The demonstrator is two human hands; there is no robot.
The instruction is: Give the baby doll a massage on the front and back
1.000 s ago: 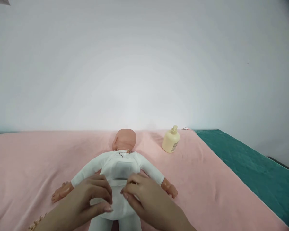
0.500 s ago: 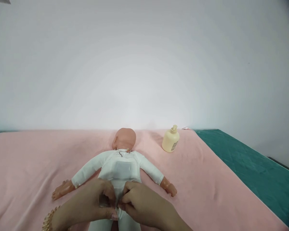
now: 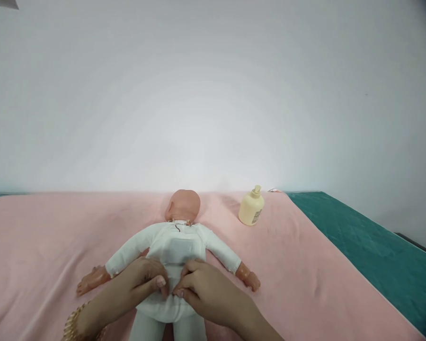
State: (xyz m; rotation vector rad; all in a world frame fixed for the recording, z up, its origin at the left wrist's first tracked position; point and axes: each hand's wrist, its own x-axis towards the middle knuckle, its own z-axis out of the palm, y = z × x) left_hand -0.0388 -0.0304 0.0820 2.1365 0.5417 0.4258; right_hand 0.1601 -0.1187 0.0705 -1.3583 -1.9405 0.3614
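A doll (image 3: 159, 308) with a white cloth body, plastic head and plastic hands lies stretched out, a greyish rectangular panel (image 3: 179, 251) set in its torso. Over its lower torso, my left hand (image 3: 145, 279) is closed with curled fingers against the white cloth; the thumb lies beside the forefinger, and anything between them is hidden. Facing it, my right hand (image 3: 202, 289) pinches the cloth with thumb and forefinger near the doll's midline. The fingertips of both hands are close together. The doll's legs run out of the bottom of the view.
A pale yellow pump bottle (image 3: 251, 207) stands upright right of the doll's head. Pink cloth (image 3: 305, 284) lies under everything, with a green surface (image 3: 369, 241) along the right. Behind rises a plain pale wall (image 3: 199, 94). A gold bracelet (image 3: 74, 324) circles my left wrist.
My left hand has turned and lifted its thumb away from the lower cloth, coming slightly up. The cloth at the doll's lower torso now lies flatter and shows more. My right hand has barely shifted.
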